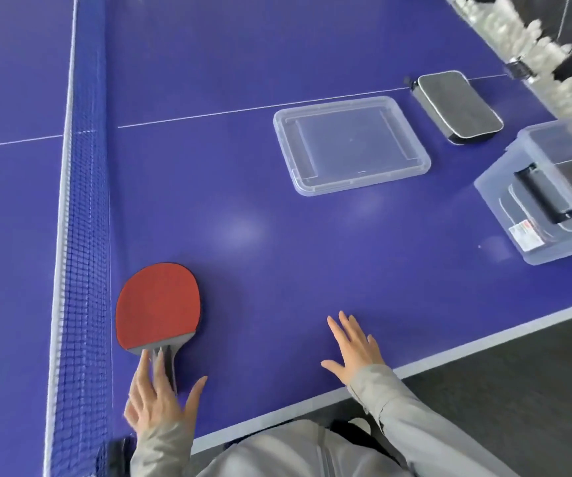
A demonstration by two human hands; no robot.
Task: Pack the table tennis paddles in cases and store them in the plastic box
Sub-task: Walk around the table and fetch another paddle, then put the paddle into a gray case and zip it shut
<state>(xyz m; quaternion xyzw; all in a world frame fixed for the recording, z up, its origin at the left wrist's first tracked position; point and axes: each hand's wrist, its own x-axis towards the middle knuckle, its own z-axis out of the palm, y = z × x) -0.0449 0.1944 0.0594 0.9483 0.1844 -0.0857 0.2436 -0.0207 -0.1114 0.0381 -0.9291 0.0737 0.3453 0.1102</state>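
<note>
A red-faced paddle (158,306) lies flat on the blue table beside the net, its handle pointing toward me. My left hand (155,397) lies over the handle with straight fingers touching it, thumb spread to the right. My right hand (353,346) rests flat and spread on the table to the right, holding nothing. A grey zip case (458,105) lies at the far right. The clear plastic box (549,191) with a black handle stands at the right edge, something dark inside it. Its clear lid (350,144) lies flat left of the case.
The net (78,235) runs along the left, close to the paddle. The table's white front edge (450,359) slants across the lower right, with dark floor beyond. A rack of white balls (532,46) stands past the far right corner.
</note>
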